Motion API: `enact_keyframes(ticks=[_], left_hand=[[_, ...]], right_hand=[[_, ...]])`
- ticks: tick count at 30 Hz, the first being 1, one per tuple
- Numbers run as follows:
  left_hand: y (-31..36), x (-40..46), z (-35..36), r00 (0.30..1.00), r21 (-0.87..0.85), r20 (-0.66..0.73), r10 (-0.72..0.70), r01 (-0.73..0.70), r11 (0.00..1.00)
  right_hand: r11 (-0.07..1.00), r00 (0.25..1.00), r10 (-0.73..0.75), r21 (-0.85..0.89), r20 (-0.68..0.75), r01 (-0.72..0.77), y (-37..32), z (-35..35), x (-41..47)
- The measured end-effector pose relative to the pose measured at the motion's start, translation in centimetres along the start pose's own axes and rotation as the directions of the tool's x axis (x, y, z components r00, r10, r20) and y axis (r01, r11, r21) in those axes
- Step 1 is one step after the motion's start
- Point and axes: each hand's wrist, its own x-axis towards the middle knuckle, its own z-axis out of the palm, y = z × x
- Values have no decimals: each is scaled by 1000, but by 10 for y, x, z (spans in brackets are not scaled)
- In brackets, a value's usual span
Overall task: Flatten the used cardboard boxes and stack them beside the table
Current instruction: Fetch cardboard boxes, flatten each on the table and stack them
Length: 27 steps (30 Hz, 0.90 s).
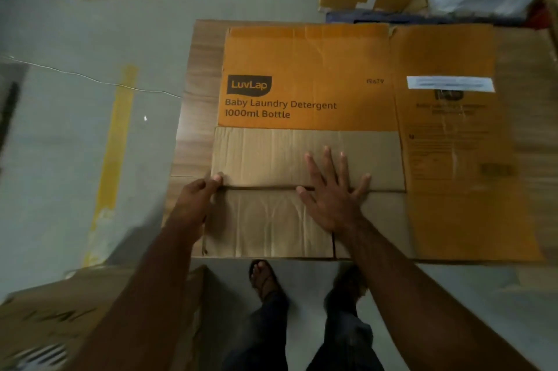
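both hands (332, 189) on flat box (308, 77)

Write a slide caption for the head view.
Right hand presses the flattened orange LuvLap cardboard box on the wooden table; left hand grips its flap edge.

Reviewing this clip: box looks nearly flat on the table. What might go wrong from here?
The right hand presses flat on the plain flaps, but the left hand only pinches a flap edge; once released, the creased flaps may spring up. The flattened box nearly covers the table and meets its near edge, so it could slide off toward the feet.
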Motion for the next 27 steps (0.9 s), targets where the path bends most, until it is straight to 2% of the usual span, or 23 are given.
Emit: enact_keyframes(ticks=[3, 8, 10, 13, 17, 19, 23, 25, 27], left_hand=[[2, -9, 9, 999, -82, -22, 28, -29, 996], [-5, -35, 36, 998, -257, -36, 48, -55, 965], [-15, -51, 54, 1000, -294, 7, 11, -9, 956], [-39, -78, 88, 989, -318, 147, 10, 38, 947], [-67, -118, 152, 967, -316, 254, -26, 109, 943], [-77, -135, 182, 937, -249, 346, -45, 138, 959], [-87, -159, 236, 829, 1, 546, -121, 144, 990], [-90, -161, 250, 809, 48, 569, -144, 142, 989], [-94, -158, 256, 823, 63, 542, -170, 162, 985]], right_hand=[[999, 998, -47, 13, 34, 47, 9, -21, 9], [993, 992, -119, 13, -50, 120, 19, -61, 15], [991, 994, -50, 121, -93, 61, 16, -66, 7], [952, 991, 93, 301, -92, -61, 3, -71, -2], [827, 971, 232, 535, -48, -171, -15, -75, -37], [760, 948, 315, 610, -43, -224, -17, -75, -60], [749, 863, 483, 581, -150, -318, 15, -78, -98], [719, 807, 554, 607, -206, -339, 44, -84, -114], [613, 747, 634, 719, -200, -328, 80, -85, -131]])
